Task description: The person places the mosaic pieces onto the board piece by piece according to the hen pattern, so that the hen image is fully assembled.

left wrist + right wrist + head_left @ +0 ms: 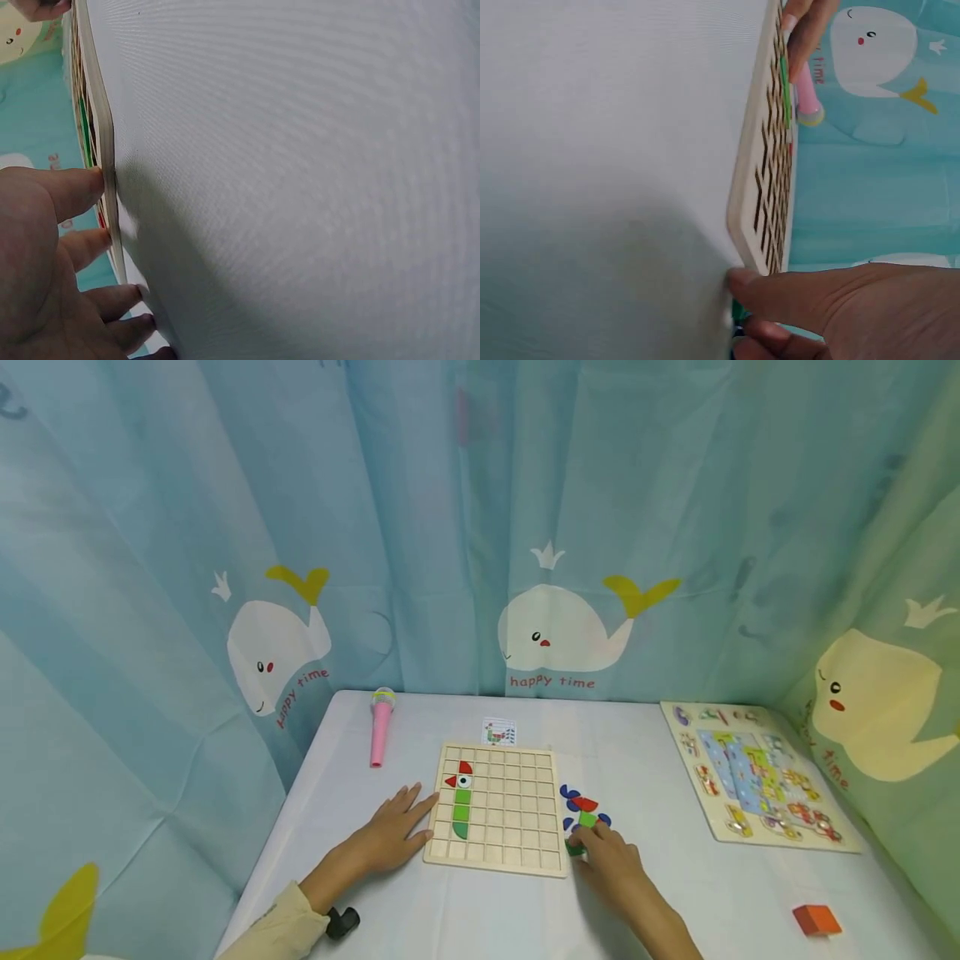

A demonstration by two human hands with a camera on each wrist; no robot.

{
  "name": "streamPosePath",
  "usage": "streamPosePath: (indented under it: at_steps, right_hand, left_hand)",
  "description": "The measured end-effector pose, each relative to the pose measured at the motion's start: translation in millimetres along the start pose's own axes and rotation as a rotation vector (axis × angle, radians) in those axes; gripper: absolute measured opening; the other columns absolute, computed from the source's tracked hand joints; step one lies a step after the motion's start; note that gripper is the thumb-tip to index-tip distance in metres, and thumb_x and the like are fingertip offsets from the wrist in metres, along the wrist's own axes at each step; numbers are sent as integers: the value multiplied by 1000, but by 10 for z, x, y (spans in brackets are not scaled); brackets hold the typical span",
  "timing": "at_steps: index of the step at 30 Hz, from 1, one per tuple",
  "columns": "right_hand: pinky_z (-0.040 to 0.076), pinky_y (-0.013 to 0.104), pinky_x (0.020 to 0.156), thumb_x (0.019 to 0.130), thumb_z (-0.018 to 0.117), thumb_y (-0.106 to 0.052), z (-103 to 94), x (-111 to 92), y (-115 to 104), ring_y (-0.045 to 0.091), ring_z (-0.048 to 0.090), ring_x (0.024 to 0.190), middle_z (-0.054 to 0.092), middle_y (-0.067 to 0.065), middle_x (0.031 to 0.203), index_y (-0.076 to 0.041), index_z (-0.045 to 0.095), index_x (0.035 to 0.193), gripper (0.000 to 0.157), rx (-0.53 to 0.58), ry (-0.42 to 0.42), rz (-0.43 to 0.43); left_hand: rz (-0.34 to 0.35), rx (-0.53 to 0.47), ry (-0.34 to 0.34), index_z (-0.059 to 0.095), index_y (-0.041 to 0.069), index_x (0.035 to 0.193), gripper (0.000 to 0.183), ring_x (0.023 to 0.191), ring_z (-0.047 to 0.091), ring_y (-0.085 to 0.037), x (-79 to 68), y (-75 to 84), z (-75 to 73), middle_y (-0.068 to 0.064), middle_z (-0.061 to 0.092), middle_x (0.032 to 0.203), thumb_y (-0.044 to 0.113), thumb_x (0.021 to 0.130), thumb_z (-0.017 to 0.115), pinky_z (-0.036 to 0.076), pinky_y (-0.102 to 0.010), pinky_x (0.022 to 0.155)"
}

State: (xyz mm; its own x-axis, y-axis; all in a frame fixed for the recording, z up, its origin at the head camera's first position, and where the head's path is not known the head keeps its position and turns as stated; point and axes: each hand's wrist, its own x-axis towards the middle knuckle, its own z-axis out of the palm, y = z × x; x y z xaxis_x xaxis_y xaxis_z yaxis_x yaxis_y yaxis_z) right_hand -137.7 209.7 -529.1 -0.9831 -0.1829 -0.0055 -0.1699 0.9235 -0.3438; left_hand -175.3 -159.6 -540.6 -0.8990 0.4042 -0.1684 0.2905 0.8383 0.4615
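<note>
A wooden grid board (517,810) lies on the white table, its left columns holding red pieces, a white eye piece (464,782), light green squares (462,812) and a green rounded piece (461,831). My left hand (392,835) rests palm down with fingers spread, its fingertips touching the board's left edge. Off the board's lower right corner, my right hand (611,864) pinches a dark green piece (574,848) between thumb and fingers; its exact shape is hidden. Beside those fingers lie loose blue pieces (567,792), a red piece (585,804) and a light green square (587,819).
Behind the board lies a small picture card (498,732). A pink toy microphone (381,727) is at the back left. On the right are a picture puzzle board (750,777) and an orange-red block (817,920). A whale-print curtain (450,527) surrounds the table.
</note>
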Motion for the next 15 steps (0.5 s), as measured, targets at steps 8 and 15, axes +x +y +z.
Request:
streamPosePath:
  at_steps: [8,15]
  right_hand:
    - [41,36,69,85,86,-5,111,-51,31,22,62,92,63,0,97,-13,71,102,25,14,95,-37]
    - [57,43,84,86,85,-2,114,-59,24,18,61,96,63,2,104,-10,71,108,27,111,57,-26]
  left_hand:
    - [2,9,6,38,19,165,63,161,20,-42,-6,3,12,-18,26,173,38,109,57,23,-61,128]
    - [-1,10,10,39,19,165,63,161,20,-42,3,-1,13,-18,26,173,38,108,58,23,-62,127]
